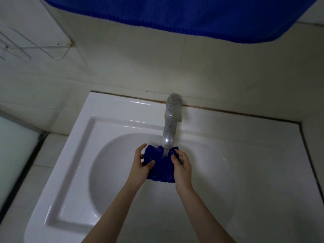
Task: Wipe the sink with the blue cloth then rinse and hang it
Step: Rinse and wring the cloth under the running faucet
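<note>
Cloth (pixel 160 165) is held flat over the bowl of the sink (pixel 70 172), toward its back edge and right under the tap (pixel 169 130) spout. Water (pixel 165 152) is running onto the far half of the cloth.

Both hands are on it, 1 per side:
- left hand (pixel 140 165) grips the left edge, thumb on top, fingers curled round the far corner
- right hand (pixel 182 167) grips the right edge, thumb on top, fingers wrapped under

Cloth looks soaked and dark blue, with its near edge hanging between the wrists. Can't tell if it touches the bowl.

Tap sits at the middle of the back edge, against the tiled wall (pixel 122 67). A bigger blue towel (pixel 192 14) hangs on the wall above, and a wire rack (pixel 35 48) is off to the upper left.
</note>
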